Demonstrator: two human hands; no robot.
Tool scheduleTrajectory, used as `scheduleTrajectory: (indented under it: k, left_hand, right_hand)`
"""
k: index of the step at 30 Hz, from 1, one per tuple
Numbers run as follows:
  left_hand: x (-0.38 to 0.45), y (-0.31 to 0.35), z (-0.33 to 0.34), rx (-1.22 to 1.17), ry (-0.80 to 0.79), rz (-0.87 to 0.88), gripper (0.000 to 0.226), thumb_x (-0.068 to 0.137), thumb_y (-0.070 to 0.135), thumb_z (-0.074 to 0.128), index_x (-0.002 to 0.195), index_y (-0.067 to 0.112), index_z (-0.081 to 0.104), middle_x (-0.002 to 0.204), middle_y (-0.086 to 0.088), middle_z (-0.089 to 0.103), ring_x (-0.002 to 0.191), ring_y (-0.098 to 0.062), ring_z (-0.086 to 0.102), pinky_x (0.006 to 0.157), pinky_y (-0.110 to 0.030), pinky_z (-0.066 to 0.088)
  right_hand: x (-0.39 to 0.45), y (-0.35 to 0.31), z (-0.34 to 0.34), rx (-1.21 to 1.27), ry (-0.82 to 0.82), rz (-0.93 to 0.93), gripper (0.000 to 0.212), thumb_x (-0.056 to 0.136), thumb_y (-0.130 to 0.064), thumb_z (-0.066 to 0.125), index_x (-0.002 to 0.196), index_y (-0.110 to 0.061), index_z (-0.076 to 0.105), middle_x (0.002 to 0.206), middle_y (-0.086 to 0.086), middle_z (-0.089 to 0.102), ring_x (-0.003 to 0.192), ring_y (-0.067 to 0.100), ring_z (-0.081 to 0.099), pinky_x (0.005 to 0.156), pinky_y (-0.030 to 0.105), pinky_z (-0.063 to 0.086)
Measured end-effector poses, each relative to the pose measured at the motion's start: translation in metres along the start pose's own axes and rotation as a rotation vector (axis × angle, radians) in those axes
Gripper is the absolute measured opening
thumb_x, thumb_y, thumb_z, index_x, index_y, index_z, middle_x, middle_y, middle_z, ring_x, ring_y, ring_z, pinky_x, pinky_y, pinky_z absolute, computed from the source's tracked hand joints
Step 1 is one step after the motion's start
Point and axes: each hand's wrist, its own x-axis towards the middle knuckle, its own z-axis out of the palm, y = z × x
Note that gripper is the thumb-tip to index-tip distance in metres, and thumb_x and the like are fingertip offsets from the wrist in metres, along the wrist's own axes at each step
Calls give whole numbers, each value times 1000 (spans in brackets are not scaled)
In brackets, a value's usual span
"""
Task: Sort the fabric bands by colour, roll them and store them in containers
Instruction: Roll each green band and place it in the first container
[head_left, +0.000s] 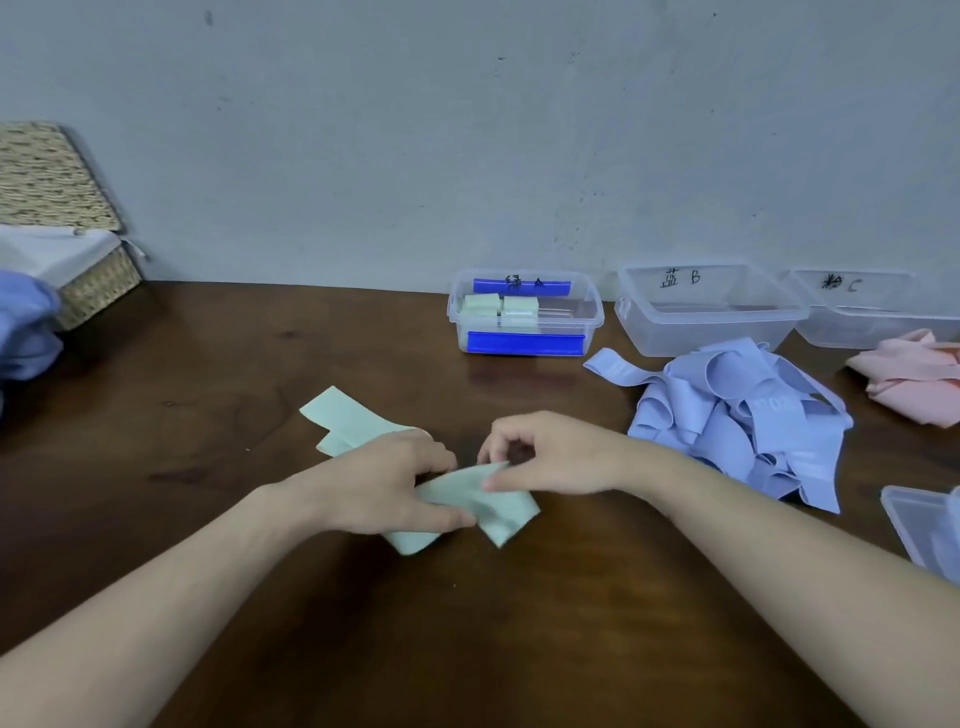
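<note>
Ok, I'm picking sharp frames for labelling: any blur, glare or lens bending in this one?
Head view: the right hand is smeared by motion at the fingertips, the left hand less so; the green band they hold is soft-edged. Light is even, with faint sheen on the table. The wide lens stretches the forearms.

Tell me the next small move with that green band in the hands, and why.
Probably start rolling: both hands, left hand and right hand, pinch the green band still flat and unrolled on the table. Container A already holds rolled green bands, so this one likely gets rolled from the pinched end next.
</note>
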Motion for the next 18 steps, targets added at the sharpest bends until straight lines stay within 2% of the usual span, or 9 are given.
scheduleTrajectory:
  k: [2, 4, 6, 9, 12, 15, 18]
  left_hand:
    - [-1, 2, -1, -129, 9, -38, 32, 83, 57, 68, 83, 27, 58, 88, 6, 58, 81, -6, 54, 69, -25, 43]
    - [0, 5, -3, -338, -2, -64, 15, 89, 38, 71, 91, 26, 61, 83, 13, 61, 75, -2, 57, 66, -20, 44]
    - [4, 6, -6, -513, -6, -69, 11, 91, 26, 68, 99, 26, 62, 84, 19, 64, 76, -1, 58, 65, -17, 44]
    - [11, 3, -14, -661, 5, -87, 28, 84, 18, 58, 112, 21, 62, 104, 9, 70, 90, -9, 62, 73, -21, 47]
    - [22, -4, -27, -622, -34, -125, 33, 78, 14, 55, 109, 19, 65, 102, 4, 72, 88, -11, 63, 75, -24, 48]
    - [38, -8, -41, -579, 27, -174, 35, 75, 12, 51, 102, 26, 68, 99, -6, 73, 82, -18, 62, 78, -34, 46]
    - [66, -3, -53, -431, 143, -236, 30, 84, 11, 47, 94, 30, 68, 86, -12, 68, 67, -18, 54, 64, -33, 44]
  right_hand:
    - [-6, -2, -7, 148, 65, 3, 21, 87, -30, 76, 76, -26, 59, 80, -5, 69, 73, 10, 60, 74, 31, 49]
    - [-13, -4, -15, 298, 102, 20, 19, 90, -24, 74, 81, -19, 58, 65, -10, 62, 63, 4, 53, 65, 21, 42]
    - [-17, -4, -22, 415, 153, 37, 16, 91, -21, 72, 84, -15, 59, 68, -8, 64, 63, 5, 56, 62, 19, 43]
    - [-23, -1, -35, 512, 224, 64, 16, 92, -24, 71, 88, -14, 59, 75, 1, 68, 66, 12, 62, 62, 23, 48]
    - [-27, 8, -49, 624, 230, 141, 17, 93, -22, 69, 90, -11, 56, 77, 8, 68, 61, 21, 64, 61, 27, 53]
    - [-27, 19, -60, 733, 262, 246, 19, 92, -26, 70, 87, -14, 57, 82, 9, 61, 51, 18, 55, 58, 31, 56]
    - [-27, 28, -62, 691, 233, 389, 20, 94, -32, 68, 90, -16, 59, 74, 5, 57, 50, 15, 53, 51, 27, 53]
